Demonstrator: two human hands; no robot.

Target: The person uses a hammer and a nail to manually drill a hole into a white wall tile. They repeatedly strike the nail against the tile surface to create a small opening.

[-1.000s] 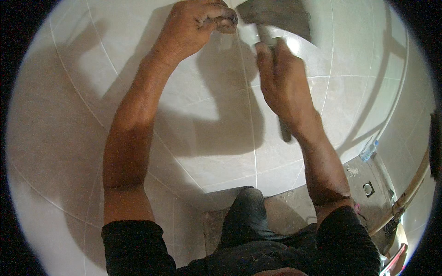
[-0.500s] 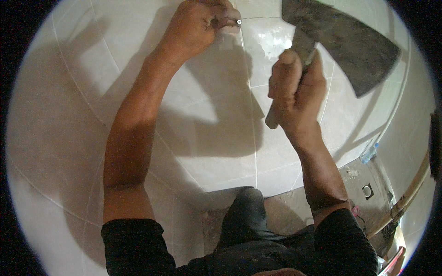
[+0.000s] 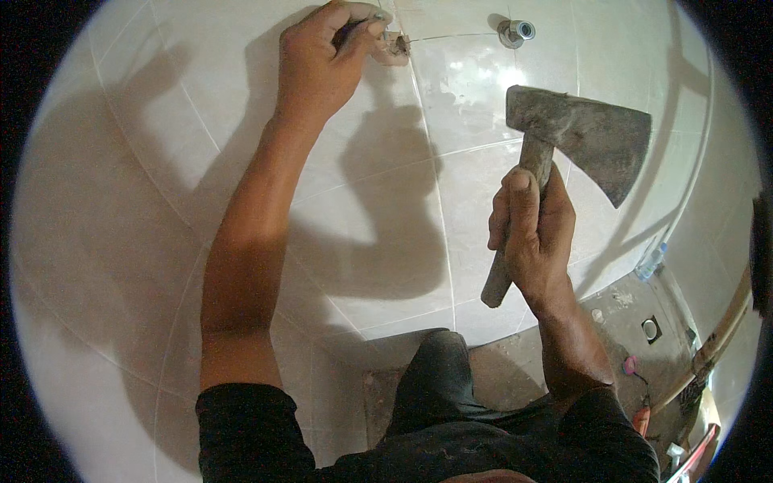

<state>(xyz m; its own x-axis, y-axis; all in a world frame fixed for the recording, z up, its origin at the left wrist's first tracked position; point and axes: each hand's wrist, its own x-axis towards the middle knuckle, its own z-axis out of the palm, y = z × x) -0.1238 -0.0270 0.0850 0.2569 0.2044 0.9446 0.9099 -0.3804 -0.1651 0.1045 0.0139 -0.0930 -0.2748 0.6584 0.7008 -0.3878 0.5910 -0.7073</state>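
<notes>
Right hand [image 3: 538, 229] is wrapped round the handle of a hatchet [image 3: 576, 129], held head up, edge to the right, in front of the tiled wall [image 3: 475, 241]. Left hand [image 3: 322, 72] is raised higher, fingers curled with the tips drawn together, beside a ragged hole [image 3: 398, 48]; whether they pinch anything, I cannot tell. Right of the hole, a metal fitting [image 3: 518, 32] juts from the wall. Below, a round drain [image 3: 651, 328] sits in the floor [image 3: 509, 356].

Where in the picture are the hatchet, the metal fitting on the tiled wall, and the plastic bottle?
Hatchet [image 3: 584, 129], head view, on the blade.
Metal fitting [image 3: 514, 34], head view, on its body.
Plastic bottle [image 3: 649, 264], head view, on its side.
</notes>
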